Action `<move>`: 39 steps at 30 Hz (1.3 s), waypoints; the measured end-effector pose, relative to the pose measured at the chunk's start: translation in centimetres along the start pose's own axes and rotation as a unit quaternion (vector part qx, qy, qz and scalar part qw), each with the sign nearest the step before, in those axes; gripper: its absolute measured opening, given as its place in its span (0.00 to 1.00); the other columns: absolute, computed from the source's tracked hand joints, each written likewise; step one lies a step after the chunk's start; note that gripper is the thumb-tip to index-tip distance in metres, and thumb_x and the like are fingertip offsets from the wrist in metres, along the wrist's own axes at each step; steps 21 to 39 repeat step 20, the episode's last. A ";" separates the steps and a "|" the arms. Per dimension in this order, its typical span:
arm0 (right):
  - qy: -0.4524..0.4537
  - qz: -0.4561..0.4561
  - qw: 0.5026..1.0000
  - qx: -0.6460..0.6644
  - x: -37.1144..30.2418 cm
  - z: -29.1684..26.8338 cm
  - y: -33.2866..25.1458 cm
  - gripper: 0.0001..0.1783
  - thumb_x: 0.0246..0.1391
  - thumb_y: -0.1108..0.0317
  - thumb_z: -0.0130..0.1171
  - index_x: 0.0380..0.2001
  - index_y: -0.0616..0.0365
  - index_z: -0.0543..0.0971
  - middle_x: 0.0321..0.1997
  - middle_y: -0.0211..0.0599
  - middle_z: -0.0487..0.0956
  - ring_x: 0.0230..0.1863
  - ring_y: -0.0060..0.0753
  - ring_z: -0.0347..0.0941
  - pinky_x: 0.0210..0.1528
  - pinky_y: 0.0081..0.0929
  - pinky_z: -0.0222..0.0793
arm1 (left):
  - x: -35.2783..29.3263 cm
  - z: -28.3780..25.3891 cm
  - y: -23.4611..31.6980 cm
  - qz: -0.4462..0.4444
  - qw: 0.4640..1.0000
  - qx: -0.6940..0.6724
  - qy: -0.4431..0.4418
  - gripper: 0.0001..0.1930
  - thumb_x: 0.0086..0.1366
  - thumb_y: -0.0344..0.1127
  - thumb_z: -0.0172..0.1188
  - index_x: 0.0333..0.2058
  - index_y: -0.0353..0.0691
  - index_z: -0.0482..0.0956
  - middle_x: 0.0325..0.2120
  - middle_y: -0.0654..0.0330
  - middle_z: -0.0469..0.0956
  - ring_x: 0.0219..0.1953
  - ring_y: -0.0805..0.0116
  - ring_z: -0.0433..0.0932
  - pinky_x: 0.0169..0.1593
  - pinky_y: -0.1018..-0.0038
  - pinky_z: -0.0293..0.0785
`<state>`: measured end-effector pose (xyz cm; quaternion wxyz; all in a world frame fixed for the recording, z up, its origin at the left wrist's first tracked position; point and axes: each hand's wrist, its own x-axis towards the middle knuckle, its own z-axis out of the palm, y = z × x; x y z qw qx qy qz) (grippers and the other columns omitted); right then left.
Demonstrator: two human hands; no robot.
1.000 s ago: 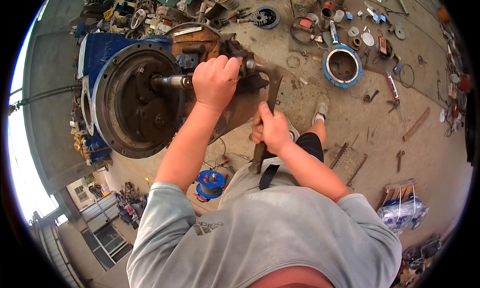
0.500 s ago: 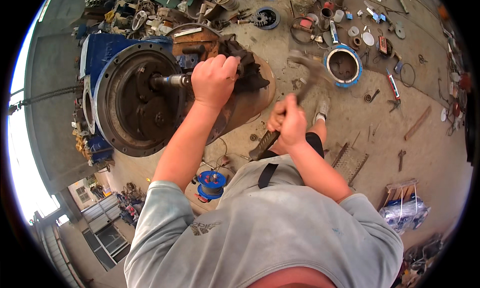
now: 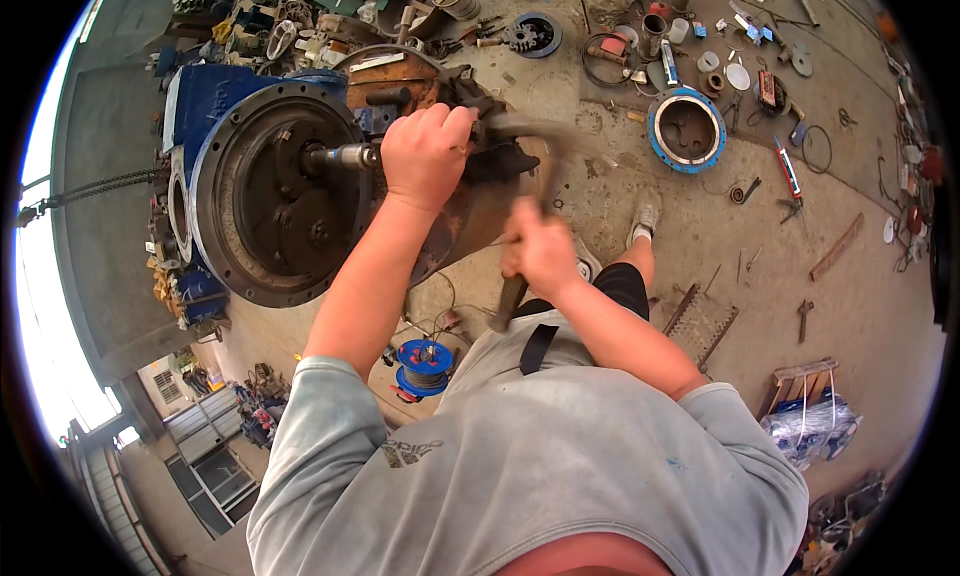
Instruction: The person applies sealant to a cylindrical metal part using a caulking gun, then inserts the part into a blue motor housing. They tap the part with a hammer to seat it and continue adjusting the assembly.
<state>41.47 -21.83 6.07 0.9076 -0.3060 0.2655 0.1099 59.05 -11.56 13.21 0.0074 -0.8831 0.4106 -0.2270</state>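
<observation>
My left hand is closed around a metal bar-like tool whose silver, cylindrical end shows past the fist. That end points into the round, dark recess of a large blue machine housing with a bolt-holed flange; its tip meets parts inside. In my right hand is a hammer, gripped by the handle. The blurred hammer head is close beside my left fist, on the side away from the housing; whether it touches the tool I cannot tell. Dark rag-like material lies behind my left hand.
A rusty brown cylinder lies below my left hand. Beyond, on the floor, are a blue-rimmed ring, a caulking gun and scattered parts. A blue cable reel stands nearer me. A perforated metal piece is by my leg.
My right hand has swung the hammer leftward, bringing its head from over the floor to beside my left fist. My left hand stays in nearly the same place.
</observation>
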 end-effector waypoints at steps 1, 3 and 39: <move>-0.014 0.019 1.000 0.011 0.0 0.0 -0.5 0.30 0.75 0.45 0.50 0.24 0.58 0.68 0.13 0.26 0.59 0.12 0.25 0.57 0.19 0.31 0.61 | -0.1 0.0 -0.2 -0.003 1.000 0.004 -0.008 0.09 0.60 0.37 0.68 0.27 0.51 0.75 0.21 0.66 0.72 0.26 0.64 0.78 0.30 0.65 0.71; -0.042 0.057 0.997 0.032 -0.3 0.0 -1.4 0.30 0.75 0.45 0.51 0.25 0.58 0.69 0.13 0.27 0.60 0.12 0.25 0.57 0.19 0.31 0.60 | -0.3 -0.3 0.0 -0.004 1.000 -0.016 -0.014 0.09 0.57 0.36 0.70 0.27 0.50 0.75 0.22 0.66 0.72 0.26 0.63 0.78 0.30 0.64 0.71; -0.018 -0.035 0.991 -0.124 -3.3 -5.5 -2.5 0.28 0.76 0.47 0.49 0.27 0.59 0.68 0.12 0.30 0.59 0.11 0.28 0.57 0.18 0.32 0.61 | -2.4 -4.8 -0.4 -0.005 0.992 -0.117 0.034 0.17 0.58 0.36 0.73 0.21 0.47 0.69 0.18 0.66 0.69 0.23 0.62 0.76 0.27 0.65 0.68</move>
